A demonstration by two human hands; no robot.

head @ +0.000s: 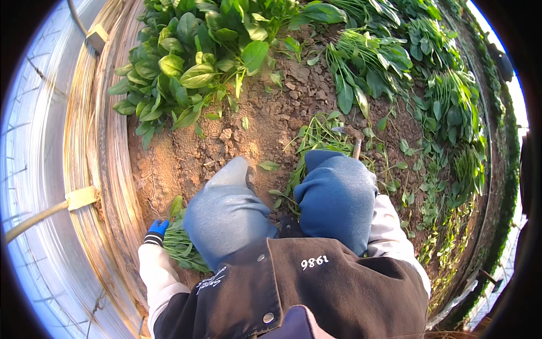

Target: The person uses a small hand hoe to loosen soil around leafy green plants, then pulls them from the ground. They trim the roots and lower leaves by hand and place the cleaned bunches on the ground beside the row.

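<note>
My left hand (158,229), in a blue glove with a striped cuff, is low at the left, at the edge of a pile of cut leafy greens (184,248) beside my knee. Whether its fingers hold any stems cannot be told. My right hand is out of sight, hidden behind my right knee; only the pale sleeve shows. Just beyond that knee lies a small hand tool with a metal head (352,132) and a wooden handle, among loose stems and leaves (324,131). Ahead on the left stands a dense clump of broad-leaved greens, apparently spinach (186,63).
Wooden boards (118,169) and clear plastic sheeting (46,169) run along the left. Several bunches of cut greens (372,63) lie on the soil at the upper right and right. Crumbly brown soil (237,123) with clods lies before my knees.
</note>
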